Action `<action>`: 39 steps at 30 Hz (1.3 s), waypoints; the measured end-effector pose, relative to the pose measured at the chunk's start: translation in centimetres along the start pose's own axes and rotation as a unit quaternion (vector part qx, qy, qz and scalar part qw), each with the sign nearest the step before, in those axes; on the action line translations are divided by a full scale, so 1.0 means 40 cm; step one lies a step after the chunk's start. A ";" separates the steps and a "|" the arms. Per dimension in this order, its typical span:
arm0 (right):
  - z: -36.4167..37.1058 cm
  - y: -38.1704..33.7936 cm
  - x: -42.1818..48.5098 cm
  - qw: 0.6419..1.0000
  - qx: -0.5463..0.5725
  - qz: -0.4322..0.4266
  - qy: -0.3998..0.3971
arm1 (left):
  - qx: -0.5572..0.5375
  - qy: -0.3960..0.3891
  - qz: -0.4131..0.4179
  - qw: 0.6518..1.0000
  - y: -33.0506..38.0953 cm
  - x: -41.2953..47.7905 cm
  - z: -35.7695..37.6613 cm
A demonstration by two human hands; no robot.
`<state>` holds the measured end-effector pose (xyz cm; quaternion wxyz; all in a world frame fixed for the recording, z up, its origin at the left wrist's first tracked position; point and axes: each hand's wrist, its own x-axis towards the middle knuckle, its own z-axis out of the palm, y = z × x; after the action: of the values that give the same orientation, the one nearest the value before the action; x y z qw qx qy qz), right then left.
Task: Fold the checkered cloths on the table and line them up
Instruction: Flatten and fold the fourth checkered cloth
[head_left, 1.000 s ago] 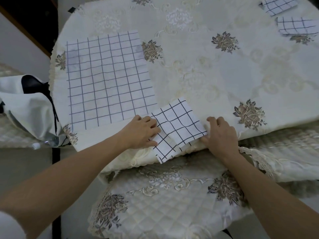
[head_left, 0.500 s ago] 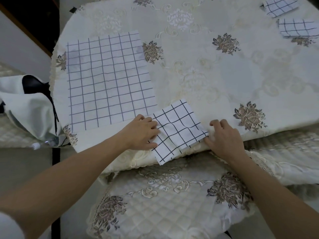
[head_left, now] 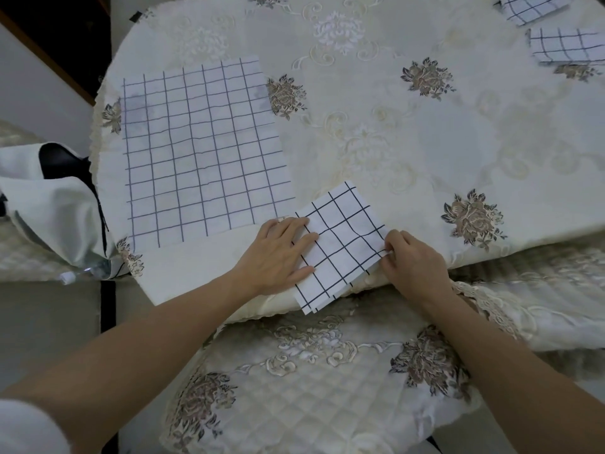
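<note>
At table's near edge: checkered cloths counted, four.

- One, near cloth [head_left: 343,244], folded small, with a bold dark grid. It lies tilted at the near rim, and its lower corner overhangs the edge.
- One, large cloth [head_left: 203,152], spread flat and unfolded on the table's left side, with a fainter grid. Its near right corner is just beside the left hand [head_left: 278,253].
- Two more, folded small, at far right. The far cloth [head_left: 533,8] is cut off by the top of the view. The second far cloth [head_left: 569,45] lies just nearer, apart from it. Both are well apart from the hands.

Hands, two. The left hand is flat, fingers straight and close together, pressing on the near cloth's left part. The right hand [head_left: 415,260] is curled, thumb and fingertips [head_left: 389,252] pinching the near cloth's right edge.

The table [head_left: 425,152] has a rounded rim and a cream tablecloth with brown embroidered flowers, at least six in view. One quilted seat cushion [head_left: 311,388] sits below the near rim, with similar flowers. One bundle of white fabric [head_left: 49,208] with a dark inside lies off the table at left.
</note>
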<state>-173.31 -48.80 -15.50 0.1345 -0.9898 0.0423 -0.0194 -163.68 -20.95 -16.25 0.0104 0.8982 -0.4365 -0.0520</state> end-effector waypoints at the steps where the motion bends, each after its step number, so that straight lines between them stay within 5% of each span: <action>1: 0.000 -0.001 0.000 1.000 0.012 0.018 -0.004 | 0.002 -0.005 -0.002 1.000 0.003 0.001 0.001; 18: 0.003 0.046 0.042 0.951 0.203 0.231 0.027 | -0.006 0.024 0.002 1.000 0.031 0.051 0.005; 23: -0.002 0.046 0.044 0.902 0.292 0.318 0.020 | -0.031 0.078 -0.001 0.996 0.019 0.176 -0.041; 31: -0.005 -0.006 0.041 0.755 0.463 0.455 0.090 | -0.218 0.032 -0.155 0.963 0.002 0.375 -0.072; 39: -0.009 0.017 0.089 0.751 0.450 0.467 0.125 | -0.312 -0.028 -0.237 0.920 -0.011 0.440 -0.069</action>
<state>-169.85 -49.87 -15.22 0.5500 -0.6604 0.5025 -0.0947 -152.27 -34.56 -15.03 0.2651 0.9248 -0.1727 -0.2115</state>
